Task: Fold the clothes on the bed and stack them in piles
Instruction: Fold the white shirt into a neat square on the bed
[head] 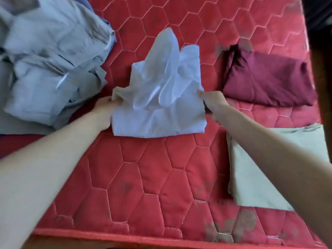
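White garment (158, 97), half-folded and rumpled, pinched at both sides by hands.

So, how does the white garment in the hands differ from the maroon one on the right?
The white garment is crumpled and only partly folded; the maroon garment is folded into a neat block. The left hand and right hand grip the white one's side edges; nothing touches the maroon one. The white one lies mid-bed, the maroon one nearer the right edge. Both rest on the red mattress.
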The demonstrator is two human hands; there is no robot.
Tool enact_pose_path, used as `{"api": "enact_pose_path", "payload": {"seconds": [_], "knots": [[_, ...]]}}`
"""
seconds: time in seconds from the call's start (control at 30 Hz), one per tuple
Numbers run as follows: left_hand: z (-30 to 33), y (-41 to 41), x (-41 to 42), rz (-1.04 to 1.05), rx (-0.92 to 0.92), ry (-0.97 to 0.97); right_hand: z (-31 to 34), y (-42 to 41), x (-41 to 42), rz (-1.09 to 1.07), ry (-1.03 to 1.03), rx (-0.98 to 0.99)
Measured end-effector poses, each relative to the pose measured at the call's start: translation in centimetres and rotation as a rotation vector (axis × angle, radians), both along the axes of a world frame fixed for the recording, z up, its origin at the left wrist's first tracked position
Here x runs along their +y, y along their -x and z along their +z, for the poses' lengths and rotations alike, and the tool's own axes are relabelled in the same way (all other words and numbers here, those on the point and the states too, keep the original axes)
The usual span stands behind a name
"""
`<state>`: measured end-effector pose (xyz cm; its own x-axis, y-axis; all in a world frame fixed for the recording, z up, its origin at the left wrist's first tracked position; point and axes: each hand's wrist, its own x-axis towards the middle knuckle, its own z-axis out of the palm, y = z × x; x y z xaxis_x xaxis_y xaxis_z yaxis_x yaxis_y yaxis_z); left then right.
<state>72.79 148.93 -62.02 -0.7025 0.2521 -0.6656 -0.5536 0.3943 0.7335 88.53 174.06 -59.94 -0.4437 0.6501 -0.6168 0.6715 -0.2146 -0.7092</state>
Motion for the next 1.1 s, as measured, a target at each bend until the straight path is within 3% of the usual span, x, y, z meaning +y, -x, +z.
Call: {"api": "enact_pose_path", "payload": {"seconds": [0.07, 0.2, 0.3, 0.5, 0.67, 0.83, 0.97, 1.1], "knots": [[-0.4, -0.6, 0.4, 0.117, 0.030, -0.013, -1.4, 0.5, 0.3, -0.078, -0.055, -0.059], [-0.8, -2.8, 0.2, 0.047, 0.124, -0.014, -2.7, -1.0, -1.0, -0.005, -0.200, -0.050], [-0.6, -4.5, -1.0, 0.033, 0.152, -0.009, -2.8, -3.4, -2.7, 0.015, -0.141, 0.003], [-0.3, -10.6, -6.5, -0.055, 0.015, -0.063, -3.2, -11.4, -7.6, 0.017, -0.067, 0.013], [-0.1, -16.8, -12.5, -0.102, 0.007, 0.023, -2.7, -19.0, -12.7, 0.081, -0.024, -0.020], [0.1, -19.9, -15.1, -0.046, 0.215, 0.258, -2.1, -22.6, -16.3, 0.016, -0.230, -0.108], [0.2, -18.4, -13.5, -0.058, 0.409, 0.288, -1.9, -21.2, -16.8, 0.085, -0.444, -0.136], [-0.1, -15.5, -11.1, -0.031, 0.444, 0.319, -2.3, -18.5, -15.8, 0.036, -0.448, -0.204]]}}
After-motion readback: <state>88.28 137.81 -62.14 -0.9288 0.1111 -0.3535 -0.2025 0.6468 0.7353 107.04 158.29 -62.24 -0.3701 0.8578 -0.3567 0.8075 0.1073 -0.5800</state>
